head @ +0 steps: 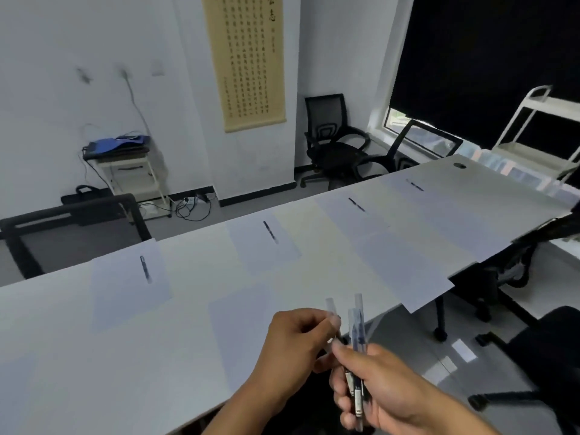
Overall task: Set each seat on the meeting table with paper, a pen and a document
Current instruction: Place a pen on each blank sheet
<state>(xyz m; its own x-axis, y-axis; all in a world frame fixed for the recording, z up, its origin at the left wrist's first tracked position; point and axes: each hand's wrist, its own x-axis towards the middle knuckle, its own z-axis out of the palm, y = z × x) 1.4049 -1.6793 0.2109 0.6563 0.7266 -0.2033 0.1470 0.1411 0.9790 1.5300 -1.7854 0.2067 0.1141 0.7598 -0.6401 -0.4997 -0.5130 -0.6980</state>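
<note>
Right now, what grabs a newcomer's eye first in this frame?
The hands at bottom centre: the right hand grips a bunch of pens while the left hand pinches one of them. Beyond, the long white table carries paper sheets, and four along the far side each have a pen on top, like the far-left pen. A calligraphy scroll hangs on the back wall.

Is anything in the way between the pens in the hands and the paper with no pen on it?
No. The pens sit just above the near bare sheet, and only open table lies between.
</note>
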